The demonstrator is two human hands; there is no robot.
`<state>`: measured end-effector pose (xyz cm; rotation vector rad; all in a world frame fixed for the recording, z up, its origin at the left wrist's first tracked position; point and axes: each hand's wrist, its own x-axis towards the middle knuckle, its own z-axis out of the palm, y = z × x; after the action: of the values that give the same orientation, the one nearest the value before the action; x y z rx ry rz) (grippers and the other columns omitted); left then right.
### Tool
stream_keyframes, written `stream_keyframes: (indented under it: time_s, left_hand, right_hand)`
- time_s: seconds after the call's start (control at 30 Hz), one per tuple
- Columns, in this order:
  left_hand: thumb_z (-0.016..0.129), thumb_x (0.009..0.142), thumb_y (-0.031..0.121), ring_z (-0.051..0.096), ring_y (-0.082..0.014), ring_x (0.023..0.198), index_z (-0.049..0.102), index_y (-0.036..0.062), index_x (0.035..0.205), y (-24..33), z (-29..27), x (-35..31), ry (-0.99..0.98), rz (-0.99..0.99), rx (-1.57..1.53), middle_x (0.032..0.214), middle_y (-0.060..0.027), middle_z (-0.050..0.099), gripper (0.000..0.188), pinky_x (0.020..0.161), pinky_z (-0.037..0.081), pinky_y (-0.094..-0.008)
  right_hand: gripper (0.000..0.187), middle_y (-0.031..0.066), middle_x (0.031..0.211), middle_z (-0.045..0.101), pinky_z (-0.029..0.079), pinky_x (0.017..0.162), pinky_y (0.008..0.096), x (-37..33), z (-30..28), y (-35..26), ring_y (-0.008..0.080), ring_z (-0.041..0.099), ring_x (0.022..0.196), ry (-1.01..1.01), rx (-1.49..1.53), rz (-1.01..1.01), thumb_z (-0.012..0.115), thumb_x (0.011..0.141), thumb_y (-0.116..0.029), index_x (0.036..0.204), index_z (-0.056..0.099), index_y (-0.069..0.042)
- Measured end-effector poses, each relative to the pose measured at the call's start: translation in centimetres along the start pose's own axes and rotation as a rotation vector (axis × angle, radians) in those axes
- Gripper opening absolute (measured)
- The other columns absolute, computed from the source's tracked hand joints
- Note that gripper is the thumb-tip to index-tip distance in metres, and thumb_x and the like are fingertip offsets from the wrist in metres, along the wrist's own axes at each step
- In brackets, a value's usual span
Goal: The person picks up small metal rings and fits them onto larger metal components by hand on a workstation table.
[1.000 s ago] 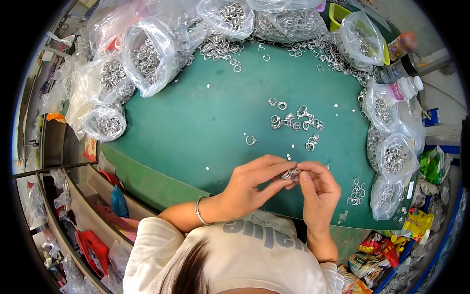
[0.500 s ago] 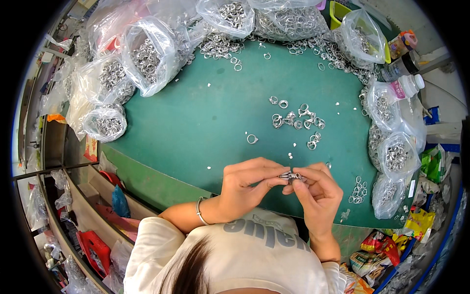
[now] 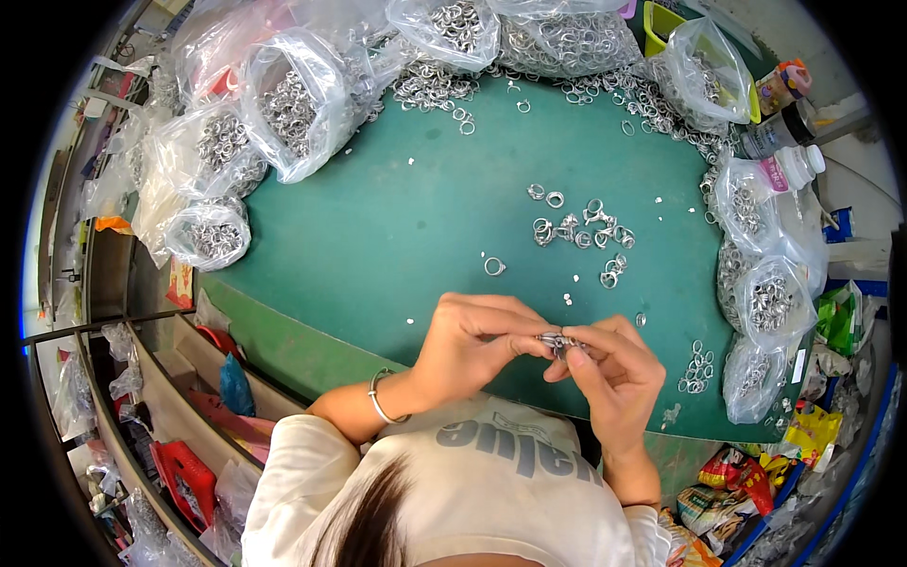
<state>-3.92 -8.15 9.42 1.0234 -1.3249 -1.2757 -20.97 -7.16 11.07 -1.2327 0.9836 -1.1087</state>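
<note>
Metal ring (image 3: pixel 559 340) sits pinched between fingertips of both hands, left hand (image 3: pixel 472 342) and right hand (image 3: pixel 614 373).

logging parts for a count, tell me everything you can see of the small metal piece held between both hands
The small metal piece is silvery and shiny, seemingly a ring like those loose on the green mat. It is pinched between the fingertips of the left hand and right hand, held above the mat's near edge. The fingers mostly hide it; finer detail cannot be made out.
</note>
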Motion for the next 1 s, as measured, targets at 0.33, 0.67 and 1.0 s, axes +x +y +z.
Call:
stream_keyframes:
  time_s: [0.33, 0.67, 1.0]
  left_hand:
    - [0.067, 0.076, -0.001, 0.063, -0.0174, 0.071, 0.068, -0.0031, 0.090, -1.2, 1.3, -0.7, 0.098, 0.249, 0.081, 0.086, -0.0140, 0.066, 0.015, 0.062, 0.051, -0.0254]
    - [0.063, 0.072, -0.007, 0.061, -0.0247, 0.069, 0.063, -0.0029, 0.103, -0.5, 0.5, -0.3, -0.101, 0.352, 0.410, 0.082, -0.0161, 0.061, 0.032, 0.061, 0.050, -0.0290]
    - [0.064, 0.071, -0.008, 0.060, -0.0251, 0.066, 0.062, -0.0038, 0.104, -0.2, 0.7, -0.5, -0.064, 0.422, 0.446, 0.083, -0.0163, 0.060, 0.033, 0.056, 0.049, -0.0293]
  right_hand:
    - [0.019, 0.0127, 0.088, 0.057, 0.050, 0.058, 0.0238, 0.3, 0.1, 0.4, 0.0154, 0.061, 0.069, 0.057, -0.355, -0.233, 0.058, 0.077, 0.011, 0.096, 0.063, 0.006]
    - [0.020, 0.0119, 0.084, 0.058, 0.048, 0.055, 0.0285, 0.2, 0.1, 0.6, 0.0201, 0.058, 0.064, 0.068, -0.639, -0.399, 0.059, 0.075, 0.011, 0.094, 0.061, 0.004]
    - [0.020, 0.0157, 0.080, 0.060, 0.047, 0.055, 0.0341, 0.6, -0.8, 0.5, 0.0308, 0.058, 0.061, -0.121, -0.731, -0.211, 0.055, 0.083, -0.001, 0.103, 0.055, 0.001]
